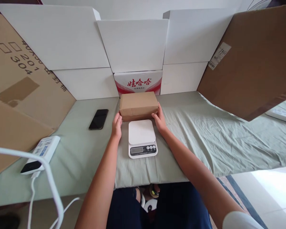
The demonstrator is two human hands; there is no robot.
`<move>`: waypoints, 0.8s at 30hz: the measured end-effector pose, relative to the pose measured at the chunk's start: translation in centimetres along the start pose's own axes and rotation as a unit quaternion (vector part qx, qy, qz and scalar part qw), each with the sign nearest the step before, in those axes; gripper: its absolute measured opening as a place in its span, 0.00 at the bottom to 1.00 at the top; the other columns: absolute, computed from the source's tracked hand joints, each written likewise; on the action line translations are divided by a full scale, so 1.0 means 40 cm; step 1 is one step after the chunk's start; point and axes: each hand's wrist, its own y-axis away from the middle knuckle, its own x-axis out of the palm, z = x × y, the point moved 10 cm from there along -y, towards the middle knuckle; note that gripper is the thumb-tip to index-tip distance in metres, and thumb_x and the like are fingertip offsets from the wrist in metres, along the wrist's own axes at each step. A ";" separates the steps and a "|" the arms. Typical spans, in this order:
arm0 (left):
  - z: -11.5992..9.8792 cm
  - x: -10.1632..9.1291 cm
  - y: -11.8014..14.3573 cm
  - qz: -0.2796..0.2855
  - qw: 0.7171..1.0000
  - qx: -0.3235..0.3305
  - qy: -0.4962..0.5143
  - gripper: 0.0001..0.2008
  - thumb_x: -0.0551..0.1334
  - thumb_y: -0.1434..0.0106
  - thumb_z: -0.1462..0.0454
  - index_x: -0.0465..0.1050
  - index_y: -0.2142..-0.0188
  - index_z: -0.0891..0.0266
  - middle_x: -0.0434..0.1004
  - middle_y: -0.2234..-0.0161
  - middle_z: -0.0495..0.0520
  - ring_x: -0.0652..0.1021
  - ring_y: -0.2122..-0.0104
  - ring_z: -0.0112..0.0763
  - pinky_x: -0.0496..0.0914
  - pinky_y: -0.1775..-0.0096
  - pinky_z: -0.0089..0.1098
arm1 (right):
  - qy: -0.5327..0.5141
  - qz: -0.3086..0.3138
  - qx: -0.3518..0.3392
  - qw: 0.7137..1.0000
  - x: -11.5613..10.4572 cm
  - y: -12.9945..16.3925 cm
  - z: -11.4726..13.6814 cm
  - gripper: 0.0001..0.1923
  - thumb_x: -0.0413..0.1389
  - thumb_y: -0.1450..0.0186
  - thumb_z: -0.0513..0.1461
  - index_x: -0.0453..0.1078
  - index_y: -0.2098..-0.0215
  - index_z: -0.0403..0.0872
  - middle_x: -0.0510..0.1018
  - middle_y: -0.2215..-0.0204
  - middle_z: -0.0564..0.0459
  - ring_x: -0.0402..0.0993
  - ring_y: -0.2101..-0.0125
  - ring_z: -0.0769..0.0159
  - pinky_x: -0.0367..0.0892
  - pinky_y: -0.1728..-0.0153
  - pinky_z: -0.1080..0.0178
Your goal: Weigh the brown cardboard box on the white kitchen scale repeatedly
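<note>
Head view: red-printed carton [138, 83] behind parcel [138, 104]

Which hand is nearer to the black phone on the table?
Left. The left hand rests on the brown parcel's left end, just right of the phone; the right hand grips the far end.

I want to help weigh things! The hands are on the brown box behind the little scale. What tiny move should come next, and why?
Probably lift the brown box and set it on the scale. The left hand and right hand already touch its two ends, it lies just behind the scale, and the white plate is bare.
</note>
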 end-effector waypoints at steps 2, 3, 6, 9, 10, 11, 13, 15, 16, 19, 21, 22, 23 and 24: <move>-0.001 -0.003 0.002 -0.009 1.000 0.003 0.002 0.36 0.68 0.40 0.42 0.76 0.38 0.57 0.71 0.32 0.63 0.66 0.28 0.50 0.59 0.29 0.47 | 0.004 0.000 -0.008 1.000 0.003 0.001 0.005 0.46 0.57 0.33 0.53 0.47 0.22 0.54 0.53 0.22 0.52 0.46 0.22 0.50 0.44 0.22 0.43; -0.007 -0.004 0.003 -0.011 1.000 0.010 0.006 0.37 0.68 0.40 0.42 0.75 0.37 0.57 0.71 0.31 0.63 0.66 0.28 0.50 0.59 0.29 0.47 | 0.003 0.005 -0.012 1.000 0.007 0.002 0.010 0.46 0.57 0.33 0.54 0.46 0.22 0.54 0.51 0.21 0.52 0.46 0.22 0.49 0.45 0.22 0.42; -0.038 0.001 0.013 -0.012 0.999 0.045 0.018 0.38 0.67 0.40 0.40 0.74 0.36 0.56 0.69 0.30 0.63 0.65 0.28 0.49 0.59 0.29 0.45 | 0.016 0.012 -0.045 0.999 0.017 0.013 0.040 0.49 0.56 0.33 0.57 0.41 0.21 0.55 0.46 0.20 0.50 0.44 0.22 0.47 0.48 0.23 0.42; -0.079 0.015 0.033 0.004 0.997 0.080 0.018 0.39 0.66 0.40 0.38 0.73 0.36 0.56 0.70 0.31 0.65 0.66 0.28 0.49 0.60 0.30 0.45 | 0.052 -0.010 -0.090 0.995 0.006 0.032 0.088 0.51 0.56 0.32 0.60 0.38 0.21 0.56 0.48 0.22 0.47 0.45 0.23 0.45 0.50 0.24 0.41; -0.092 0.018 0.043 0.007 0.996 0.090 0.018 0.39 0.66 0.39 0.38 0.73 0.36 0.56 0.71 0.31 0.65 0.66 0.28 0.49 0.60 0.30 0.44 | 0.065 -0.014 -0.101 0.993 0.001 0.040 0.104 0.50 0.55 0.32 0.60 0.39 0.21 0.57 0.50 0.23 0.46 0.46 0.24 0.45 0.51 0.25 0.40; -0.105 0.017 0.055 0.005 0.995 0.100 0.017 0.39 0.66 0.39 0.38 0.74 0.36 0.56 0.71 0.32 0.65 0.67 0.28 0.50 0.60 0.30 0.45 | 0.078 -0.014 -0.110 0.991 -0.002 0.049 0.120 0.49 0.54 0.31 0.60 0.39 0.21 0.58 0.52 0.24 0.45 0.49 0.25 0.44 0.53 0.26 0.39; -0.130 0.005 0.088 -0.007 0.993 0.117 0.010 0.39 0.65 0.39 0.37 0.73 0.36 0.56 0.72 0.32 0.65 0.67 0.29 0.50 0.60 0.30 0.45 | 0.096 -0.002 -0.124 0.988 -0.010 0.072 0.147 0.47 0.54 0.31 0.61 0.40 0.21 0.60 0.55 0.26 0.44 0.54 0.27 0.42 0.58 0.29 0.37; -0.151 -0.013 0.135 -0.019 0.991 0.131 -0.004 0.41 0.64 0.40 0.36 0.73 0.35 0.56 0.72 0.32 0.65 0.67 0.29 0.52 0.60 0.30 0.46 | 0.105 0.013 -0.137 0.985 -0.019 0.106 0.170 0.47 0.53 0.31 0.62 0.41 0.21 0.60 0.56 0.27 0.43 0.56 0.29 0.40 0.62 0.32 0.36; -0.160 -0.022 0.163 -0.019 0.990 0.136 -0.011 0.42 0.64 0.40 0.36 0.72 0.34 0.56 0.71 0.32 0.65 0.67 0.29 0.53 0.60 0.30 0.47 | 0.108 0.018 -0.141 0.984 -0.026 0.128 0.178 0.48 0.53 0.31 0.63 0.41 0.21 0.60 0.56 0.28 0.43 0.55 0.29 0.40 0.62 0.32 0.36; -0.171 -0.044 0.254 -0.007 0.990 0.137 -0.021 0.43 0.64 0.40 0.35 0.72 0.33 0.56 0.71 0.32 0.66 0.68 0.30 0.56 0.61 0.30 0.49 | 0.117 0.027 -0.131 0.984 -0.050 0.198 0.184 0.48 0.52 0.31 0.63 0.39 0.21 0.60 0.54 0.27 0.44 0.51 0.27 0.40 0.59 0.30 0.35; -0.167 -0.060 0.309 -0.003 0.992 0.124 -0.019 0.43 0.64 0.40 0.36 0.73 0.34 0.57 0.71 0.32 0.66 0.70 0.31 0.58 0.61 0.30 0.51 | 0.119 0.030 -0.121 0.985 -0.065 0.243 0.183 0.49 0.52 0.31 0.63 0.38 0.21 0.60 0.54 0.26 0.44 0.50 0.26 0.40 0.59 0.30 0.34; -0.162 -0.069 0.332 -0.002 0.993 0.116 -0.017 0.42 0.64 0.40 0.36 0.73 0.34 0.57 0.72 0.33 0.66 0.71 0.32 0.58 0.62 0.31 0.53 | 0.118 0.032 -0.119 0.985 -0.070 0.261 0.184 0.49 0.53 0.31 0.63 0.38 0.21 0.60 0.54 0.26 0.44 0.51 0.26 0.40 0.59 0.30 0.35; -0.157 -0.076 0.351 -0.003 0.994 0.107 -0.015 0.41 0.64 0.40 0.37 0.74 0.35 0.57 0.72 0.33 0.67 0.71 0.32 0.59 0.62 0.31 0.54 | 0.117 0.036 -0.120 0.985 -0.073 0.275 0.186 0.48 0.53 0.31 0.62 0.38 0.21 0.61 0.54 0.27 0.44 0.52 0.27 0.40 0.60 0.30 0.35; -0.151 -0.083 0.365 -0.005 0.995 0.099 -0.013 0.41 0.65 0.39 0.37 0.74 0.35 0.57 0.73 0.33 0.67 0.71 0.32 0.59 0.61 0.31 0.55 | 0.117 0.040 -0.121 0.985 -0.074 0.286 0.189 0.47 0.53 0.30 0.62 0.39 0.21 0.61 0.55 0.27 0.44 0.53 0.27 0.41 0.61 0.30 0.35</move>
